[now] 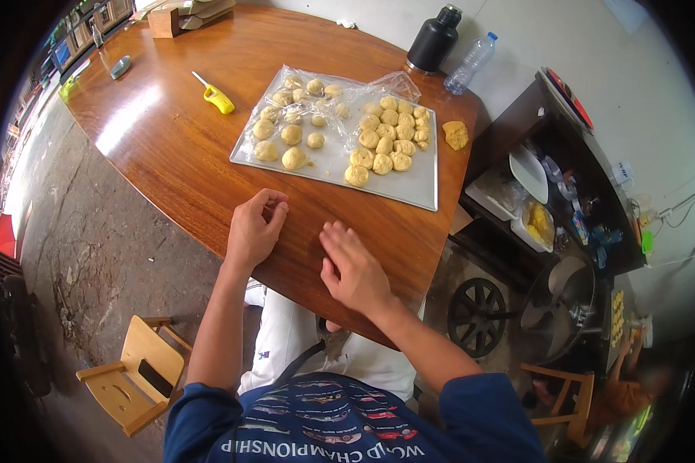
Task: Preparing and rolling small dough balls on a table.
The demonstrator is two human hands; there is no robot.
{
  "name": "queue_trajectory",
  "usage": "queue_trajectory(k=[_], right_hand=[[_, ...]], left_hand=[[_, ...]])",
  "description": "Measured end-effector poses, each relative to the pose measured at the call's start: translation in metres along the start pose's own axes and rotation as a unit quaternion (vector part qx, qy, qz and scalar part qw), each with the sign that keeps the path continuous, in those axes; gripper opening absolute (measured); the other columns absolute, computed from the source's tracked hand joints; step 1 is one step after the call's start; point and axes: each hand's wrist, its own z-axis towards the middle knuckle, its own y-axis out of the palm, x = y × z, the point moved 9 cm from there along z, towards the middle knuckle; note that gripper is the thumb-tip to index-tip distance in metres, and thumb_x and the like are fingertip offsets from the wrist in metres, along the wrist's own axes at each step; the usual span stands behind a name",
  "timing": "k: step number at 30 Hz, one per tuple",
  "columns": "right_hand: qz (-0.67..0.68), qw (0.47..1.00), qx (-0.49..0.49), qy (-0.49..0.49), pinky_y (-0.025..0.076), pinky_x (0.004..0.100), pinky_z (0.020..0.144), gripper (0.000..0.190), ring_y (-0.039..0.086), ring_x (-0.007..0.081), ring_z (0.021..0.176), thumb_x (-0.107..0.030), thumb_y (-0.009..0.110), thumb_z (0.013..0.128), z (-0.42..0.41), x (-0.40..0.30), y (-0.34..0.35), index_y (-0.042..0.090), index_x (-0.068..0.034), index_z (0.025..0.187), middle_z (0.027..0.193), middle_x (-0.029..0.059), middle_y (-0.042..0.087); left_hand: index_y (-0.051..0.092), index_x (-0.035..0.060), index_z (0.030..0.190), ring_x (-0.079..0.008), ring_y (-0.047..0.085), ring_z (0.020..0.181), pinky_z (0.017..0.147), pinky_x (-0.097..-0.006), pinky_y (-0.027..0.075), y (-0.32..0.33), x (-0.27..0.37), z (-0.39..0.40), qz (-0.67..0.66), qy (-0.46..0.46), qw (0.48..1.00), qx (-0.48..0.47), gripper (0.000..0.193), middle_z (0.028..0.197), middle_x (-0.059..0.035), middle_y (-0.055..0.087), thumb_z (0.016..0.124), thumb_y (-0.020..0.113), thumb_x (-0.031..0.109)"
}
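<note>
My left hand (257, 227) is over the near part of the wooden table (208, 168), its fingers curled towards the thumb and nothing visible in them. My right hand (356, 269), slightly blurred, is low over the tabletop with its palm down, fingers stretched out and thumb apart. I see nothing in it, though the space under the palm is hidden. Beyond both hands lies a metal baking tray (324, 165). Round dough balls (291, 135) sit spaced out on its left side, partly under clear plastic film (339, 92). More dough pieces (386, 132) are packed together on its right.
A lump of dough (456, 135) lies right of the tray, and a yellow lighter (218, 99) lies left. Behind stand a black flask (434, 40) and a plastic bottle (471, 63). A pedestal fan (558, 307) and a shelf (556, 168) are at right; another person (619, 399) sits beyond.
</note>
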Motion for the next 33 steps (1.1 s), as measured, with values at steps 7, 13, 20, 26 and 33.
queue_trajectory(k=[7, 13, 20, 26, 33], right_hand=[[-0.043, 0.997, 0.032, 0.06, 0.045, 0.0522, 0.129, 0.046, 0.064, 0.0394, 0.146, -0.013, 0.07, 0.099, -0.009, 0.041, -0.04, 0.072, 0.005, 0.142, 0.151, 0.0232, 0.07], [0.038, 0.999, 0.002, -0.01, 0.046, 0.0517, 0.129, 0.041, 0.063, 0.0409, 0.146, -0.01, 0.069, 0.1, -0.011, -0.001, -0.008, 0.072, 0.006, 0.138, 0.149, 0.025, 0.07], [-0.03, 0.995, 0.055, 0.075, 0.047, 0.0525, 0.129, 0.046, 0.063, 0.0415, 0.146, -0.009, 0.071, 0.098, 0.005, 0.044, -0.031, 0.069, 0.004, 0.142, 0.152, 0.0252, 0.068], [0.039, 0.999, -0.008, 0.005, 0.049, 0.0519, 0.127, 0.043, 0.063, 0.0414, 0.145, -0.008, 0.071, 0.099, -0.035, 0.011, -0.024, 0.07, 0.004, 0.141, 0.153, 0.0247, 0.068], [-0.029, 0.998, 0.03, 0.053, 0.043, 0.0537, 0.131, 0.052, 0.059, 0.0441, 0.149, -0.013, 0.072, 0.096, -0.002, 0.025, -0.022, 0.066, 0.006, 0.144, 0.156, 0.0282, 0.064]], left_hand=[[0.077, -0.0028, 0.12, -0.0134, 0.071, 0.075, 0.063, -0.0307, 0.06, 0.002, 0.006, 0.0, 0.02, 0.033, 0.999, -0.001, 0.022, 0.089, -0.008, 0.076, 0.109, 0.072, 0.015], [0.077, -0.0026, 0.12, -0.0138, 0.071, 0.074, 0.063, -0.0316, 0.06, 0.0, -0.002, -0.003, 0.004, 0.031, 0.999, 0.018, 0.022, 0.089, -0.0089, 0.076, 0.109, 0.072, 0.016], [0.078, -0.0023, 0.116, -0.028, 0.079, 0.087, 0.083, -0.0398, 0.062, 0.002, 0.004, -0.001, 0.024, 0.005, 1.0, -0.001, 0.022, 0.096, -0.0175, 0.082, 0.106, 0.075, 0.017], [0.078, -0.0016, 0.115, -0.0287, 0.08, 0.088, 0.083, -0.0398, 0.063, 0.0, -0.002, -0.002, 0.008, -0.004, 1.0, 0.009, 0.02, 0.098, -0.0186, 0.082, 0.106, 0.075, 0.016], [0.07, 0.0168, 0.147, -0.0372, 0.063, 0.136, 0.115, -0.0506, 0.052, 0.064, 0.058, 0.009, 0.201, 0.194, 0.96, -0.025, 0.043, 0.153, -0.0145, 0.065, 0.105, 0.074, 0.024]])
